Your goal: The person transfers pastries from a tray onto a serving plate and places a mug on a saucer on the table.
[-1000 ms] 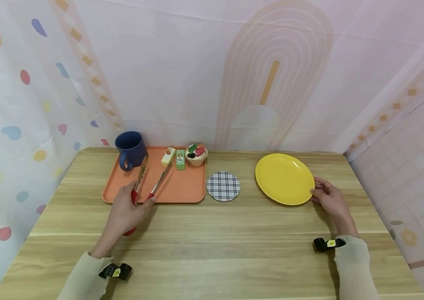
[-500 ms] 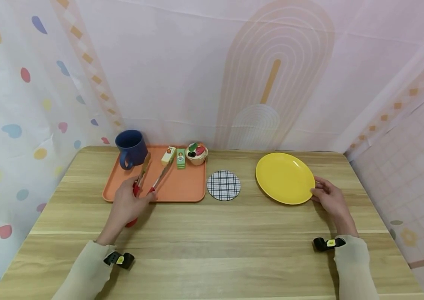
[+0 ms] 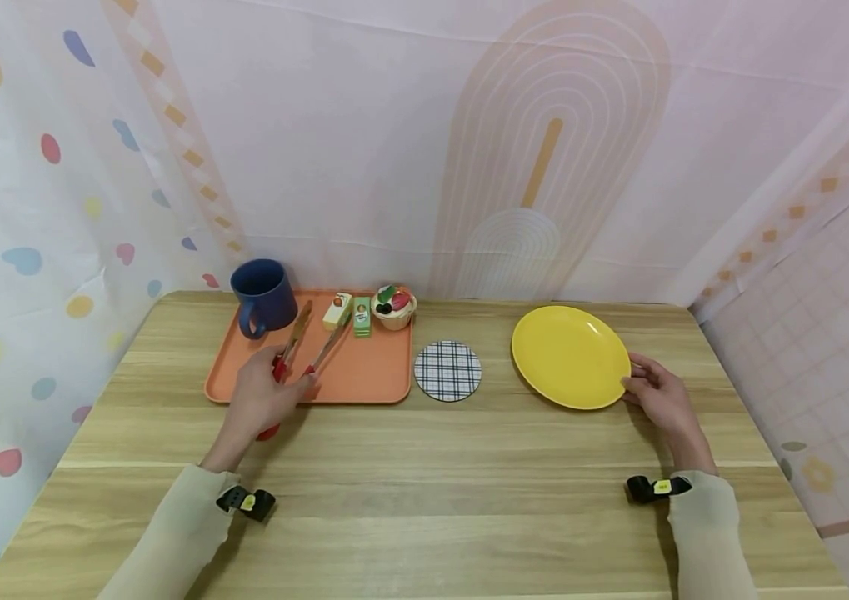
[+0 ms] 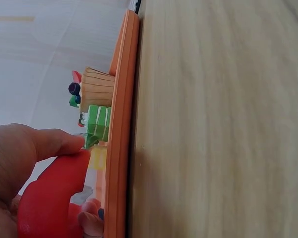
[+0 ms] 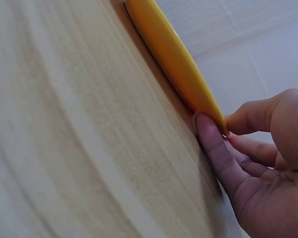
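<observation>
My left hand [image 3: 262,396] holds red-handled tongs [image 3: 295,333] over the front of the orange tray [image 3: 372,387], their two metal arms apart. One arm's tip lies close to the yellow cake slice [image 3: 337,312] and the green cake slice [image 3: 362,317]; whether it touches either cannot be told. In the left wrist view, the thumb and a fingertip lie on the red handles [image 4: 54,198]. My right hand [image 3: 664,398] pinches the right rim of the yellow plate [image 3: 570,357]. The plate's rim [image 5: 179,64] sits between thumb and fingers in the right wrist view.
A blue mug [image 3: 265,296] stands at the tray's back left corner, and a fruit-topped cupcake [image 3: 394,310] at its back right. Between tray and plate lies a round checked coaster [image 3: 448,371]. Patterned curtain cloth [image 3: 364,167] hangs behind the wooden table [image 3: 431,500].
My left hand has moved slightly forward and to the right with the tongs, and the gap between the tongs' tips has narrowed a little. The right hand and plate stay in place.
</observation>
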The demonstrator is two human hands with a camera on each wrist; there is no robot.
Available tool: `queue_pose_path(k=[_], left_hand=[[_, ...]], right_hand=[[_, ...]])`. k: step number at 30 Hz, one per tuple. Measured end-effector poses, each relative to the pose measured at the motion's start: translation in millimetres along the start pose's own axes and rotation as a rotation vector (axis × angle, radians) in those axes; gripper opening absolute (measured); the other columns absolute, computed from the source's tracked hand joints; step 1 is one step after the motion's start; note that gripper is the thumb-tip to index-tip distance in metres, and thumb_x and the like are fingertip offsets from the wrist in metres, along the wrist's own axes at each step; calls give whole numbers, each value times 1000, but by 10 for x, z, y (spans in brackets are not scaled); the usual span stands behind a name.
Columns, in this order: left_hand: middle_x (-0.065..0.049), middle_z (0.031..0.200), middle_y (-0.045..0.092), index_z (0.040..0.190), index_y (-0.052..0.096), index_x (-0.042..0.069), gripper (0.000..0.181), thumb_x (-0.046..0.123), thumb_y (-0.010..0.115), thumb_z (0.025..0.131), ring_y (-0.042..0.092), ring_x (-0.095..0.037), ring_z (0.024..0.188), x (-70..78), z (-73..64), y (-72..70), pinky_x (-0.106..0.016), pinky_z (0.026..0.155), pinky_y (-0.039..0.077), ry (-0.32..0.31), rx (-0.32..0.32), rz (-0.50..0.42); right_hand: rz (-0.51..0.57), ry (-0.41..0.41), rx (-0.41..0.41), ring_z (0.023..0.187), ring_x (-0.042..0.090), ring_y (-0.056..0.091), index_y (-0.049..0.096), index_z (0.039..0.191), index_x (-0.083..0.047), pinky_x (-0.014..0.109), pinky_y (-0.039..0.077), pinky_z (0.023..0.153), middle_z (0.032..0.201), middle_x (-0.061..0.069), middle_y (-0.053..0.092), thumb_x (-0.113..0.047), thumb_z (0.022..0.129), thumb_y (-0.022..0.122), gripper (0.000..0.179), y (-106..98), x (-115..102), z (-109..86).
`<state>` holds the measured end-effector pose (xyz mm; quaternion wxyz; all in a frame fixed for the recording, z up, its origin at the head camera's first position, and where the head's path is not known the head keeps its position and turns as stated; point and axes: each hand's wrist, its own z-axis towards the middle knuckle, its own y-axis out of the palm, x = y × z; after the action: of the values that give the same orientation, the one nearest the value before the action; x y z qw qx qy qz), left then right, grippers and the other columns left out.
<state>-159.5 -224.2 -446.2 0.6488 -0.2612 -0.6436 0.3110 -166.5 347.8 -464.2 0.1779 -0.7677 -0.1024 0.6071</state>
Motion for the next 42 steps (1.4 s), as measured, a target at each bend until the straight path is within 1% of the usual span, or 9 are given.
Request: queue_pose_path(k=[2,4,10,14,17,22,31,36,42], left_hand=[[-15,87,52,116,55,-5,44,28,73,92,49,-27,77,2,18,11,-33,59,35,3,2,-2],[-17,90,54,116,55,-6,45,28,73,92,49,-26,76,4,33,20,-33,60,36,2,3,-6],[-19,93,57,121,57,-7,48,28,74,92,50,-24,72,7,59,36,-33,60,37,-2,-3,-19],[-23,102,61,129,57,-7,53,27,74,93,52,-24,70,-8,77,52,-33,61,40,-6,-9,-25],[-24,107,63,132,56,-7,55,27,74,93,55,-26,75,-12,93,66,-32,64,42,-7,-13,-22],[-22,105,64,130,58,-6,52,27,73,94,57,-30,88,-7,114,86,-32,68,43,-3,-11,-12],[-24,106,64,129,59,-7,50,26,72,95,58,-33,92,24,129,111,-34,72,46,-1,-8,-12],[-23,103,63,128,59,-6,45,24,71,96,56,-31,86,38,136,111,-34,66,43,0,-7,-14],[-22,98,63,121,61,-4,37,21,71,96,53,-28,78,31,135,121,-33,59,39,27,0,-23]], right_hand=[[-5,1,4,92,-9,58,34,159,-3,16,56,82,133,13,51,-12,106,52,56,-1,4,-5],[-11,2,7,92,-9,58,34,158,-3,16,56,82,134,13,51,-12,106,52,56,2,8,-9],[-4,-4,8,91,-10,58,35,158,-3,16,56,81,133,13,52,-12,106,53,56,4,9,-1],[4,-10,7,91,-10,59,35,158,-2,16,56,81,133,14,52,-11,106,53,56,4,6,3],[4,-7,11,91,-10,58,35,158,-2,16,56,81,133,13,52,-11,106,53,56,5,12,5],[5,2,16,92,-10,58,35,158,-3,15,56,81,130,10,52,-12,106,54,56,2,23,-1],[4,-3,19,92,-10,58,35,158,-1,15,56,81,128,9,52,-11,105,53,56,5,20,-9],[0,-4,23,92,-10,58,35,158,-3,15,56,81,128,8,52,-11,105,53,56,4,26,-2],[1,-1,19,91,-9,58,35,158,-3,15,56,81,130,11,51,-12,106,53,56,7,20,6]])
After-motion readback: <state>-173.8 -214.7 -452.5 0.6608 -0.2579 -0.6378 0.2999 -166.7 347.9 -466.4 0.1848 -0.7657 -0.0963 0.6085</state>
